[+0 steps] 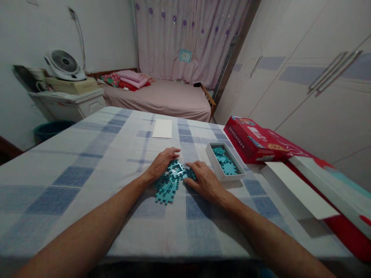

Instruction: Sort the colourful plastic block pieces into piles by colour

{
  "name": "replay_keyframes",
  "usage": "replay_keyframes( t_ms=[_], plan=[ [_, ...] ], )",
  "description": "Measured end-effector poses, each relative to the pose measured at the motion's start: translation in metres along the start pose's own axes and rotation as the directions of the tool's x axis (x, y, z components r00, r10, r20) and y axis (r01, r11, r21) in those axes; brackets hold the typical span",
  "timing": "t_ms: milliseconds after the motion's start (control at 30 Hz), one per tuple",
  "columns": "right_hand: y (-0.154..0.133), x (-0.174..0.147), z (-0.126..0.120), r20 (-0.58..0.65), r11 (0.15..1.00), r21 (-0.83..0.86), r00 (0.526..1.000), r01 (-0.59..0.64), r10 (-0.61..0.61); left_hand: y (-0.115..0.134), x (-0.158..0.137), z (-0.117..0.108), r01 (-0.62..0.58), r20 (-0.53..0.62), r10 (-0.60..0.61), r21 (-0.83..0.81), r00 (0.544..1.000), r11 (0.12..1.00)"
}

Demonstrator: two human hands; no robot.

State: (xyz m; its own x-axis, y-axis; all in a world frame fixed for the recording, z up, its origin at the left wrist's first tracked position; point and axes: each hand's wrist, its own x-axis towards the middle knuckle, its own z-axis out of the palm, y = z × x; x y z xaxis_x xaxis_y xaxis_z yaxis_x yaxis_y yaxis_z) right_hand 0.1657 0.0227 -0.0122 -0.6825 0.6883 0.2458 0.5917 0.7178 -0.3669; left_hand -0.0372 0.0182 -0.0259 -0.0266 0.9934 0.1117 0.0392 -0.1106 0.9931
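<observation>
1. The teal notched pieces (167,191) lie fanned in a loose pile on the counter (116,144), between the person's two hands. The pile's longer run goes away from the body, leaning a little rightward at its far end. On top there, just beside the left fingers, sits a piece with a square frame (176,169) in its middle.

2. The left hand (164,162) is the nearer one to most of the pile, which spreads from its fingers back toward the person. Its fingers are gently curved over the far left edge; from here I can't tell whether they grip anything or merely rest.

3. The right hand (205,179) is at the other side, thumb and fingers parted around a darker piece (190,174). That piece lies to this hand's left, toward the pile. Whether it is pinched or only touched, I can't make out.

4. Just beyond and to the right of the right hand stands an open white box (234,177), its long side running away from the person and slanting left. More teal pieces (223,159) are heaped inside it. The right hand is clearly the closer to it.

5. Straight beyond the left hand, well apart, a white card (162,129) lies flat.

6. Farther right of the right hand, past the white box, are a red box (242,143) and a white panel (304,191) slanting toward the person.

7. Far beyond both hands is a pink-covered bed (165,98).
</observation>
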Motion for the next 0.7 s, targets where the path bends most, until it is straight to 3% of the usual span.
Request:
replay_keyframes(
  t_ms=[133, 233, 367, 567, 700],
  plan=[
    [0.011, 0.002, -0.013, 0.032, 0.979, 0.165, 0.992, -0.122, 0.119, 0.001, 0.001, 0.002, 0.034, -0.030, -0.037, -0.082, 0.999, 0.996],
    [0.013, 0.008, -0.029, 0.079, 0.916, 0.350, 0.980, -0.197, 0.181, 0.000, 0.002, 0.002, 0.051, -0.056, -0.057, -0.104, 0.997, 0.993],
    [0.005, 0.021, -0.043, 0.111, 0.839, 0.503, 0.978, -0.207, 0.175, -0.001, 0.002, 0.002, 0.059, -0.077, -0.067, -0.106, 0.995, 0.993],
    [-0.014, 0.038, -0.024, 0.039, 0.920, 0.374, 0.993, -0.116, 0.109, 0.003, 0.001, 0.002, 0.077, -0.106, -0.092, -0.134, 0.990, 0.988],
    [-0.013, 0.043, -0.004, 0.085, 0.987, 0.156, 0.996, 0.025, -0.039, 0.005, 0.000, 0.003, 0.058, -0.127, -0.076, -0.137, 0.989, 0.989]
  ],
)
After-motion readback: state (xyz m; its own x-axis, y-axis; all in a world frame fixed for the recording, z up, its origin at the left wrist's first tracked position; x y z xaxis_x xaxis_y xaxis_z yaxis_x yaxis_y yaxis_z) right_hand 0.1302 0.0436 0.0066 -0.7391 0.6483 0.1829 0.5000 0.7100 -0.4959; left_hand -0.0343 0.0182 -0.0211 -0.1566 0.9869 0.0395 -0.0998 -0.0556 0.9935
